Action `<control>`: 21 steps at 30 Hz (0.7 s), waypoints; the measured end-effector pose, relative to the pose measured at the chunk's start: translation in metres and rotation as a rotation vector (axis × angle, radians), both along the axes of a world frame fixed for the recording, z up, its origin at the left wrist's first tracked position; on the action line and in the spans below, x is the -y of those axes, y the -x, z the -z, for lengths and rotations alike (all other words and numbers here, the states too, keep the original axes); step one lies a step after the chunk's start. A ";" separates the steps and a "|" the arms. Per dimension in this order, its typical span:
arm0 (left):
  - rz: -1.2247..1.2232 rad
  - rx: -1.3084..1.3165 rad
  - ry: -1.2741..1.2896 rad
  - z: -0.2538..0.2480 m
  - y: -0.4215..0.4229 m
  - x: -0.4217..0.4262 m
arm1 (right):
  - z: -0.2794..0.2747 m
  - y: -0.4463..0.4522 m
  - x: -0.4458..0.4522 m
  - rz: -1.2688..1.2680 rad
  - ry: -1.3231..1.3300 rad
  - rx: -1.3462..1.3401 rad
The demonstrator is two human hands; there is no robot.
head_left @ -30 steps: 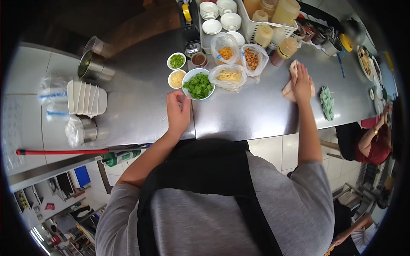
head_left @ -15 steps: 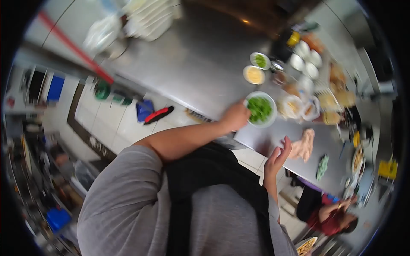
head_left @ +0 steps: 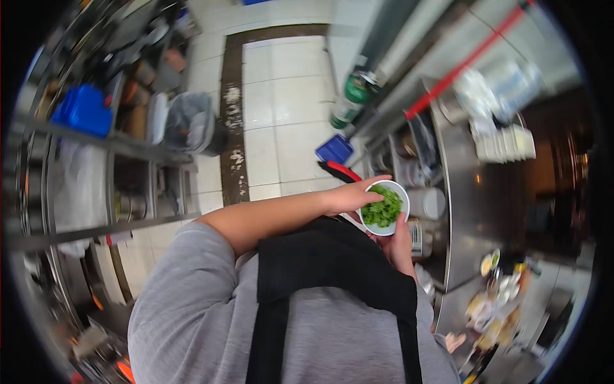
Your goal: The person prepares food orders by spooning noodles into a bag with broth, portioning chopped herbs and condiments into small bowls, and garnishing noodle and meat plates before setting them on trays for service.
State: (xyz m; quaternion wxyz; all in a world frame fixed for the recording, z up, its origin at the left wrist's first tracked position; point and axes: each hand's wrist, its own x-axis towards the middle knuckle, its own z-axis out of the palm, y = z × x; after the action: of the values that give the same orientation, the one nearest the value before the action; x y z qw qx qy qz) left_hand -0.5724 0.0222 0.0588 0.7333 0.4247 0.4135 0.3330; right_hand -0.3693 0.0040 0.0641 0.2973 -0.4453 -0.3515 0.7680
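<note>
A white bowl full of chopped green leaves is held up in front of my apron, away from the counter. My left hand grips its left side, with the thumb over the rim onto the leaves. On the lower right side, my right hand also holds the bowl, thumb at the rim. The fingers under the bowl are mostly hidden.
The steel counter runs along the right, with stacked white containers on it. A red-handled pole slants above. On the floor side stand a green cylinder, a blue dustpan, a lined bin and left shelving.
The view has swung from the counter to the floor aisle. The bowl has come off the counter. My right hand, earlier on the pink cloth, then free, now holds the bowl with my left.
</note>
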 end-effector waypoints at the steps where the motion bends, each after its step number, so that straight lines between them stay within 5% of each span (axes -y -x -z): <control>1: -0.111 0.302 0.214 -0.006 0.031 0.012 | 0.006 0.027 -0.010 -0.062 -0.008 -0.005; 8: -0.880 0.292 0.271 0.008 0.196 0.108 | 0.020 0.217 -0.040 -0.787 -0.450 0.110; 14: -1.510 0.381 0.312 0.036 0.320 0.175 | 0.018 0.368 -0.064 -0.965 -0.450 0.083; 21: -1.873 0.202 0.231 0.062 0.499 0.194 | 0.011 0.621 -0.060 -1.466 -0.592 -0.210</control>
State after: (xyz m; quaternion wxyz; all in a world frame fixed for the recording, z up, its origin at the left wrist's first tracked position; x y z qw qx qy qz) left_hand -1.0717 -0.1719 -0.0034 0.2378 -0.1856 0.5511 0.7780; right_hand -0.9900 0.0636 0.0532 -0.1458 0.0716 -0.7144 0.6807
